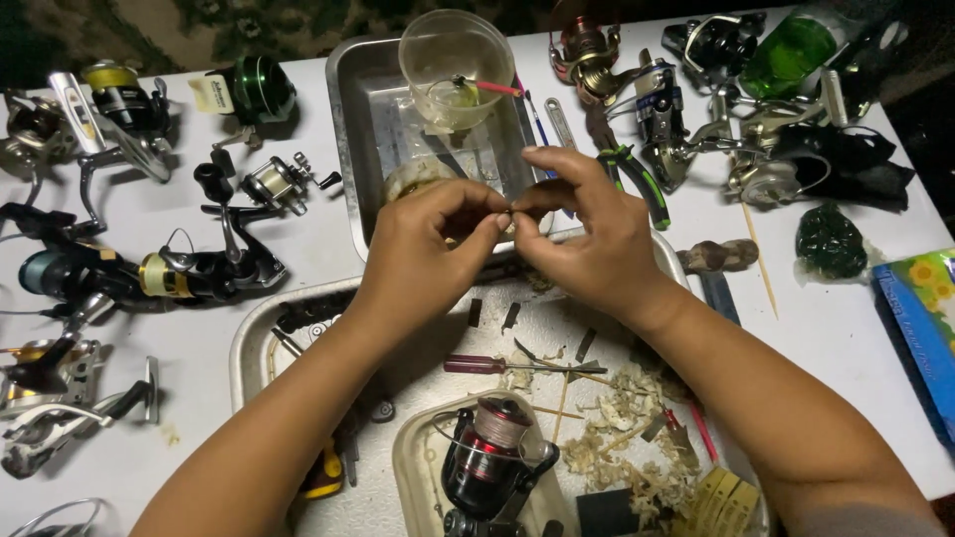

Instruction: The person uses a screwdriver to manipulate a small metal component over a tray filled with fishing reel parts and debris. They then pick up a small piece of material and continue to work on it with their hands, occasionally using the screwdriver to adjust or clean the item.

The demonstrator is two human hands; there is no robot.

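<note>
My left hand [428, 249] and my right hand [587, 234] meet fingertip to fingertip above a metal tray [254, 343]. Both pinch one tiny part [507, 216] between thumb and forefinger; it is too small to identify. Below them on the tray lie a red-handled screwdriver [477, 365], scraps of paper and a red and black fishing reel [492, 462] in a plastic tub. Behind my hands stands a second, deeper metal tray [348, 119] holding a clear plastic cup [456, 65].
Several fishing reels [149, 268] crowd the white table on the left, and more reels [696, 109] lie at the back right. Green-handled pliers [632, 174], a green bottle [791, 50], a dark green bag [831, 241] and a blue box [920, 318] sit to the right.
</note>
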